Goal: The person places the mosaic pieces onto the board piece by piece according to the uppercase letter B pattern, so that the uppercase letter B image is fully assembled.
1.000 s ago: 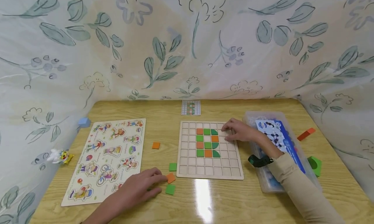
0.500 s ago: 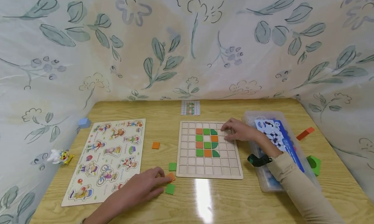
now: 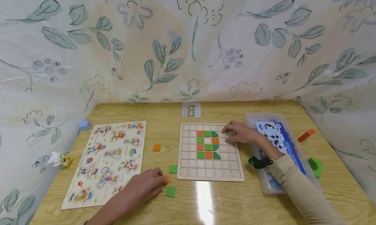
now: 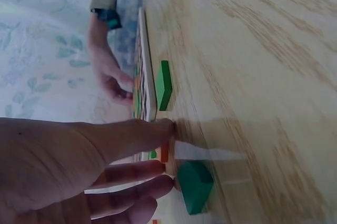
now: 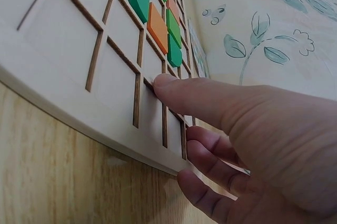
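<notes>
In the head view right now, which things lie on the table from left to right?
Small toy figure → blue block → character puzzle board → orange tile → grid board → clear plastic box → green block.

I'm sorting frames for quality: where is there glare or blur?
Head view: sharp, with white glare on the table below the grid board. Left wrist view: soft, streaky wood. Right wrist view: the near board edge looks blurred.
</notes>
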Demonstrator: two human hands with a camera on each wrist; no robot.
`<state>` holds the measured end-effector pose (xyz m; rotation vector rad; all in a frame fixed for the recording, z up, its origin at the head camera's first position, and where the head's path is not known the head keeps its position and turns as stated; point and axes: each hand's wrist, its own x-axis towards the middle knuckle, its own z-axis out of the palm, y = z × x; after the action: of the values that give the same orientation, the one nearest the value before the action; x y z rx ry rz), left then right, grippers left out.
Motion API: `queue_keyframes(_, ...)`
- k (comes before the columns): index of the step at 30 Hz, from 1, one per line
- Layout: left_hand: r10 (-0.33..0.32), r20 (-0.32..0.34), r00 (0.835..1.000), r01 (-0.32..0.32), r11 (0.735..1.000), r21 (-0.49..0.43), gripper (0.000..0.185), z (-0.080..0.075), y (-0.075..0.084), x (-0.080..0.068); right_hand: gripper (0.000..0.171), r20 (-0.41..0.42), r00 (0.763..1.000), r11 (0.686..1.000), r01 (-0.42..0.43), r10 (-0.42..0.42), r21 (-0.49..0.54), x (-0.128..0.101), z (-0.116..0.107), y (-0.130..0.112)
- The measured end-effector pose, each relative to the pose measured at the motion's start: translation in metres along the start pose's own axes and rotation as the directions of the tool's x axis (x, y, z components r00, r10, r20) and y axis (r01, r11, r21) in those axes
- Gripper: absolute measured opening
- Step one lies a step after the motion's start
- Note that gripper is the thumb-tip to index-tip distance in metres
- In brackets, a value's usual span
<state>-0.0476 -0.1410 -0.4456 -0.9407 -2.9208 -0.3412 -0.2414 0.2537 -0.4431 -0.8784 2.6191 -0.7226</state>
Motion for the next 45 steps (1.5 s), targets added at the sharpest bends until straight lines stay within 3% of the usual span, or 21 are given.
queue_keyframes(11, 0.111, -0.1, 0.989, -0.097, 0.986, 0.137, 0.005, 0.002, 0.0062, 0.0051, 0.032, 0.003, 1.0, 1.0, 0.012, -0.012, 0.011, -0.0008, -0.0001, 0.001)
queue_keyframes(18, 0.135, -0.099, 0.986, -0.116, 0.977, 0.179, 0.003, 0.0034, 0.0058, 0.0056, 0.032, 0.003, 1.0, 1.0, 0.001, -0.001, 0.008, -0.0007, -0.0008, 0.0004)
queue_keyframes(25, 0.2, -0.159, 0.967, -0.155, 0.954, 0.257, 0.011, 0.0043, 0.0065, 0.0074, 0.032, 0.008, 1.0, 1.0, 0.001, -0.001, 0.002, -0.0017, -0.0013, -0.0023)
queue_keyframes(33, 0.197, -0.117, 0.973, -0.151, 0.935, 0.321, 0.014, 0.0038, 0.0075, 0.0075, 0.031, 0.007, 1.0, 1.0, -0.005, 0.005, 0.0, -0.0014, -0.0013, -0.0019)
queue_keyframes(39, 0.202, -0.104, 0.974, -0.163, 0.939, 0.303, 0.02, 0.0045, 0.0085, 0.0084, 0.03, 0.006, 1.0, 1.0, -0.025, 0.025, 0.004, -0.0012, -0.0012, -0.0007)
queue_keyframes(45, 0.225, -0.158, 0.961, -0.157, 0.921, 0.357, 0.018, 0.009, 0.0059, 0.0078, 0.03, 0.004, 0.999, 0.999, -0.033, 0.033, 0.013, -0.0021, -0.0003, -0.0042)
